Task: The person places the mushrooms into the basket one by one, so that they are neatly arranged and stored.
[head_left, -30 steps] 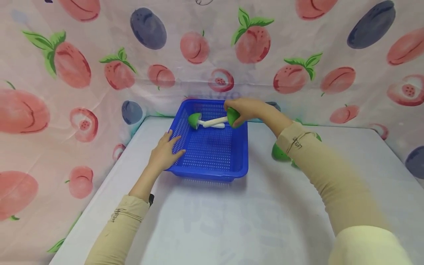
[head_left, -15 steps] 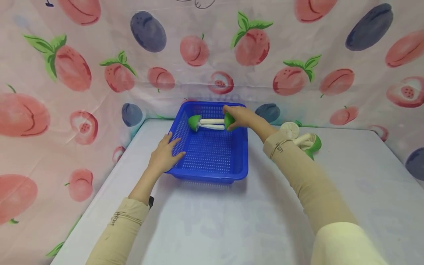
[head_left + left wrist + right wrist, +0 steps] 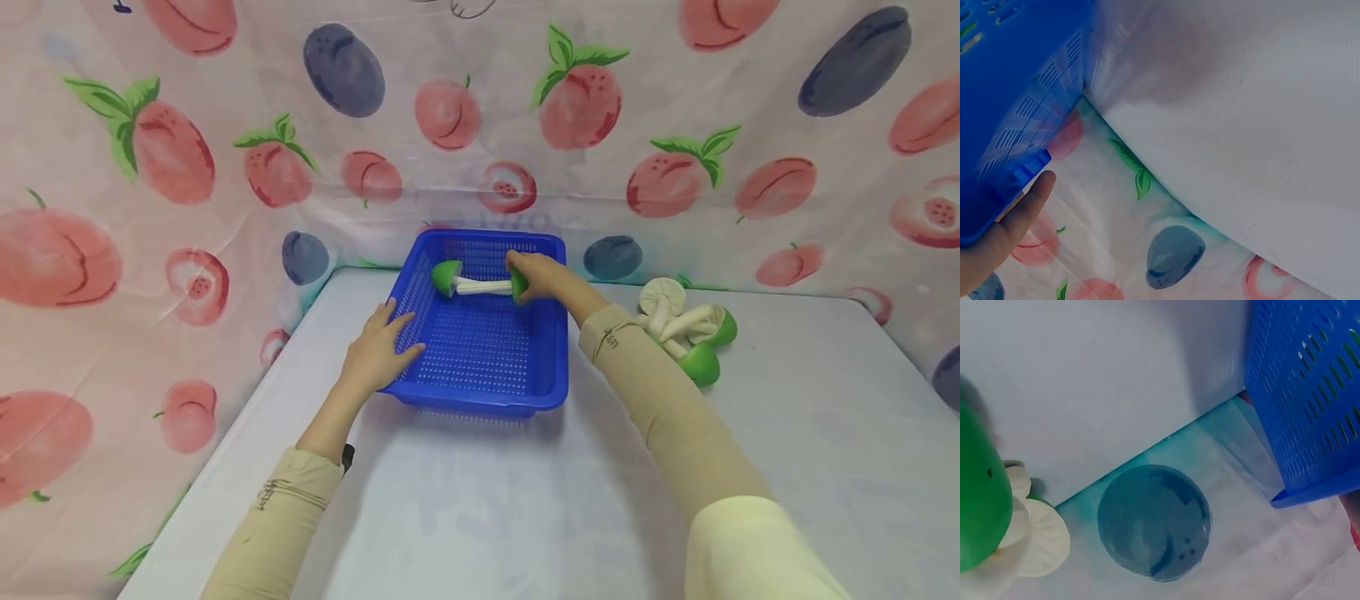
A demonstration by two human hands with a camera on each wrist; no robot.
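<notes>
A blue perforated plastic basket (image 3: 472, 400) stands on the white-covered table. Inside, near its back, lies a toy mushroom with a green cap (image 3: 447, 277) toward the left wall. My right hand (image 3: 542, 275) reaches in from the right and holds another green-capped mushroom (image 3: 519, 286) by its cap, its white stem pointing left toward the first one. At the left rim rests my left hand (image 3: 377, 348), fingers spread and fairly straight; a finger (image 3: 1029, 212) lies along the basket's edge in the left wrist view. The right wrist view shows only a sliver of my right hand.
Several green-capped mushrooms (image 3: 693, 329) lie in a cluster on the table right of the basket. A fruit-patterned cloth (image 3: 480, 108) hangs behind and to the left, close to the basket's back.
My right hand has lowered the mushroom into the basket, its stem now level beside the other one. The right forearm shifted left, uncovering the cluster. The left hand stays at the rim.
</notes>
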